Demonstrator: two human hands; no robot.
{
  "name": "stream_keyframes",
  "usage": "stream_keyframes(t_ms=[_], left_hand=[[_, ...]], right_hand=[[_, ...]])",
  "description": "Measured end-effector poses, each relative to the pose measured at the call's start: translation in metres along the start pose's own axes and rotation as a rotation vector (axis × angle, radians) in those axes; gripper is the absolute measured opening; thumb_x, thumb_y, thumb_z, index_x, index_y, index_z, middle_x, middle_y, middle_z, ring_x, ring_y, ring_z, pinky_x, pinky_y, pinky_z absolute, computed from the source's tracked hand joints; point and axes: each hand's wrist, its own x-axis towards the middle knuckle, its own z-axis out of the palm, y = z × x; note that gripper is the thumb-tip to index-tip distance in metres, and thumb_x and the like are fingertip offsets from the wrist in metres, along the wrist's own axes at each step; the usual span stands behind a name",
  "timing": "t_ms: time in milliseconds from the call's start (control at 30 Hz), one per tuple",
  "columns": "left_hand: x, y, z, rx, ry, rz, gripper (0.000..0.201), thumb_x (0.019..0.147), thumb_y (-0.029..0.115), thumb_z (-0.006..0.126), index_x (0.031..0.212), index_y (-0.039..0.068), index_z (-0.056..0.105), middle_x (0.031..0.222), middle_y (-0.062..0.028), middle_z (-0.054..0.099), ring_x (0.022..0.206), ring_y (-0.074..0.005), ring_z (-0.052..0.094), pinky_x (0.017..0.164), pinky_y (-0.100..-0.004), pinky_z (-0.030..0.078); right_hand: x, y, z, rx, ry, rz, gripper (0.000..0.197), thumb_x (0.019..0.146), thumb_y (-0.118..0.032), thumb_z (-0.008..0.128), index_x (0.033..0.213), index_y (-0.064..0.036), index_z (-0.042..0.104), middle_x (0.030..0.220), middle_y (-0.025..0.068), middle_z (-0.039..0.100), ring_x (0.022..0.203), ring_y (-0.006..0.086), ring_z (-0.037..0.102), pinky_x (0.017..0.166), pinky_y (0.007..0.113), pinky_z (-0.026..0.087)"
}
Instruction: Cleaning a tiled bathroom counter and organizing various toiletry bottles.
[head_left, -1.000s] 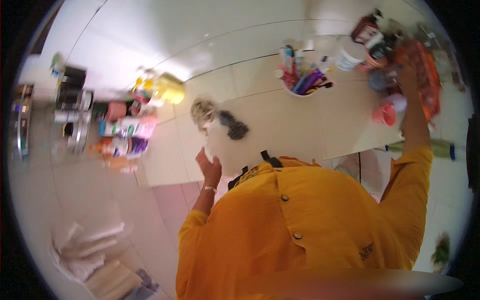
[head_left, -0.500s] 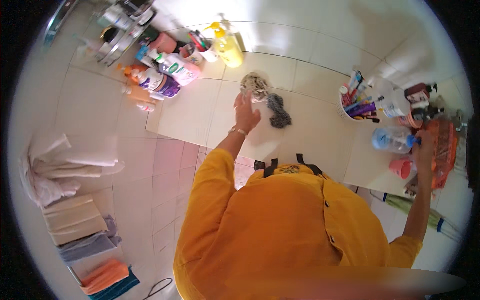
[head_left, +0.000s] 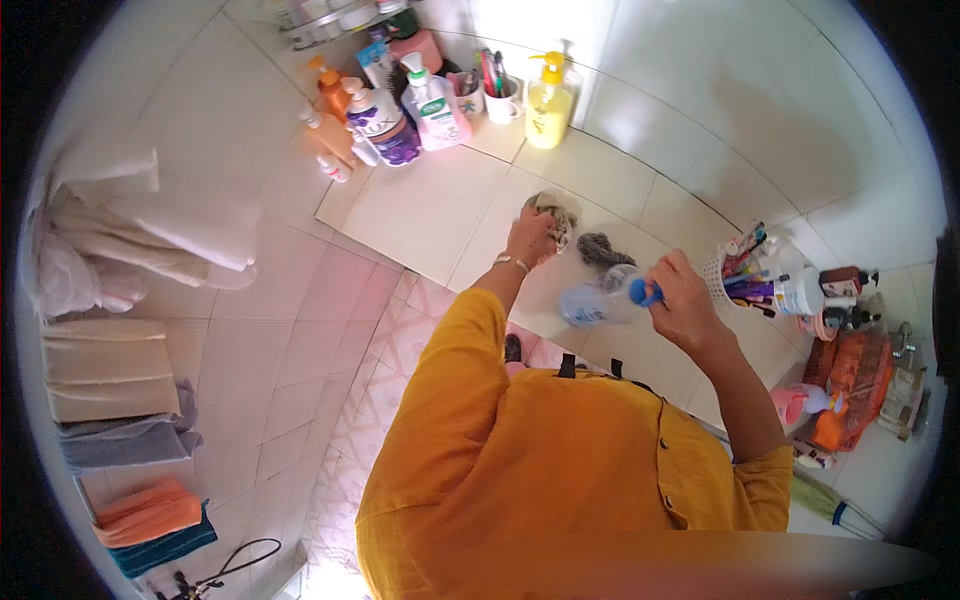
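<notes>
My left hand (head_left: 534,236) has its fingers closed over a pale, crumpled scrubbing cloth (head_left: 562,212) on the tiled counter (head_left: 432,205). Beside it lies a dark grey mesh scourer (head_left: 603,250), touched by neither hand. A clear plastic bottle (head_left: 592,304) with a blue top (head_left: 642,292) is tilted almost sideways above the counter. My right hand (head_left: 684,303) grips it at that top, and the bottle's body points left toward my left hand.
Several pump bottles, among them a yellow one (head_left: 548,105), stand along the back left. At right are a white basket of brushes (head_left: 716,275), a pink cup (head_left: 788,403) and an orange packet (head_left: 857,385). Towels (head_left: 108,370) hang on the left wall.
My right hand has brought the bottle from the far right of the counter to the middle. My left hand, open beside the pale cloth before, has closed on it. The view has shifted.
</notes>
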Motion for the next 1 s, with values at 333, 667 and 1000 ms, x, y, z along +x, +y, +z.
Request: stream_keyframes(t_ms=[333, 667, 1000], left_hand=[[-0.055, -0.048, -0.112, -1.348, 0.336, -0.352, 0.029, 0.073, 0.0, 0.057, 0.102, 0.0, 0.053, 0.086, -0.0073, 0.059, 0.069, -0.0152, 0.059, 0.059, -0.0284, 0.05], [-0.097, 0.013, -0.176, -1.606, 0.337, 0.097, 0.032, 0.074, 0.0, 0.06, 0.105, 0.005, 0.054, 0.088, -0.0023, 0.058, 0.073, -0.0119, 0.057, 0.062, -0.0266, 0.048], [-0.17, 0.117, -0.214, -1.274, 0.151, 0.337, 0.023, 0.09, 0.007, 0.046, 0.111, 0.001, 0.054, 0.095, -0.0045, 0.055, 0.078, -0.0099, 0.055, 0.064, -0.0238, 0.05]], right_hand=[[0.105, -0.032, 0.073, -0.044, 0.03, -0.15, 0.025, 0.069, 0.001, 0.059, 0.092, -0.0041, 0.05, 0.091, 0.0141, 0.046, 0.075, 0.0338, 0.055, 0.065, 0.038, 0.047], [0.131, -0.061, 0.025, -0.173, -0.079, -0.418, 0.066, 0.075, -0.023, 0.065, 0.129, 0.0021, 0.037, 0.126, 0.0225, 0.043, 0.113, 0.0381, 0.045, 0.097, 0.043, 0.035], [0.111, -0.093, 0.024, 0.793, -0.096, -0.341, 0.049, 0.083, -0.02, 0.049, 0.123, 0.0068, 0.042, 0.12, 0.0152, 0.049, 0.109, 0.0217, 0.047, 0.096, 0.034, 0.036]])
